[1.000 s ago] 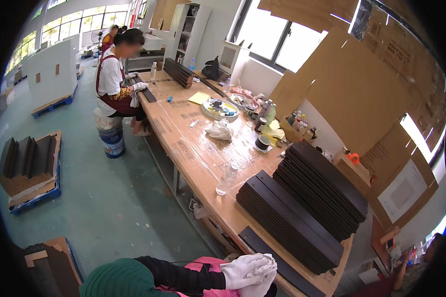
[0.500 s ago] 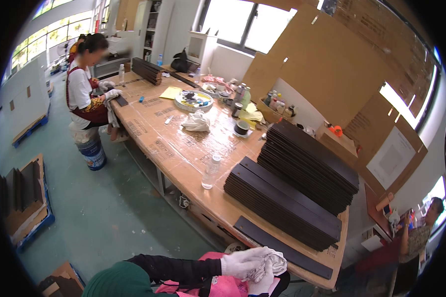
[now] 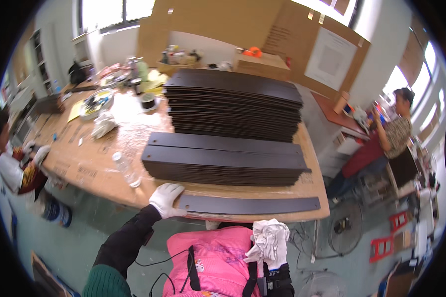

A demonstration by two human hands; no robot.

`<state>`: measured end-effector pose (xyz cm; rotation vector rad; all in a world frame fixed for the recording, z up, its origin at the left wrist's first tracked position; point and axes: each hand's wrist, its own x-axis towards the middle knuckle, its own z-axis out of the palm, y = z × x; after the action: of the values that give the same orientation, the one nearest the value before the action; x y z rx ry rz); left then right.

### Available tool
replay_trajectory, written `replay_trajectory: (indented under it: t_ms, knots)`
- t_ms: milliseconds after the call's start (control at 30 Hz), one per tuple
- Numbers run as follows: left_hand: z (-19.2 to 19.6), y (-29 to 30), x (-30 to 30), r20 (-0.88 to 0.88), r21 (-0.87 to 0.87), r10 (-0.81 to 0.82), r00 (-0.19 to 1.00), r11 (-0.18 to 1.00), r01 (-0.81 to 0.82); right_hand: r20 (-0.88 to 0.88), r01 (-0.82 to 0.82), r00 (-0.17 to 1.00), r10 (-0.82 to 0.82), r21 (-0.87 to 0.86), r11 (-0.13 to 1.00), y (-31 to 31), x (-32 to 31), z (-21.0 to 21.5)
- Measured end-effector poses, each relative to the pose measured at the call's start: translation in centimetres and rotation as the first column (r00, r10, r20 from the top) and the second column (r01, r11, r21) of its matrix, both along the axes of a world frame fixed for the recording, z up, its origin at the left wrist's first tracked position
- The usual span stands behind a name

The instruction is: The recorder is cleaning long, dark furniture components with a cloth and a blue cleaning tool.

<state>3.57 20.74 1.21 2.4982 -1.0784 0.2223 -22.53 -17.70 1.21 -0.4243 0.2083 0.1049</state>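
My left hand (image 3: 165,199), in a white glove, rests on the left end of a single long dark strip (image 3: 250,205) lying along the near edge of the wooden workbench (image 3: 91,166). My right hand (image 3: 270,242), also gloved, is held against my pink apron below the bench edge, its fingers curled with nothing visible in them. Just behind the strip sits a low stack of dark panels (image 3: 225,159). A taller stack of dark panels (image 3: 233,103) stands farther back.
A clear plastic bottle (image 3: 125,169) lies near the bench's front edge, left of my left hand. A crumpled white cloth (image 3: 104,124), a bowl (image 3: 96,102) and clutter sit at the far left. One person sits at left (image 3: 12,163), another at right (image 3: 384,143). A fan (image 3: 346,228) stands on the floor.
The view has swung right and closer to the bench. My left hand has reached out from my chest onto the end of the single dark strip. My right hand stays by the apron.
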Motion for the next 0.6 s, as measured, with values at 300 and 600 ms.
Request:
replay_trajectory:
  t_ms: [300, 600]
  knots:
    - [0.0, -0.5, -0.3, 0.030, -0.060, -0.058, 0.998, 0.996, 0.059, -0.077, 0.378, 0.885, -0.460, -0.459, 0.804, -7.5, 5.2, 2.1]
    - [-0.5, 0.2, 2.5, -0.032, -0.069, -0.229, 0.973, 0.972, 0.226, -0.039, -0.432, 0.872, -0.488, -0.532, -0.728, -9.7, 12.9, 0.7]
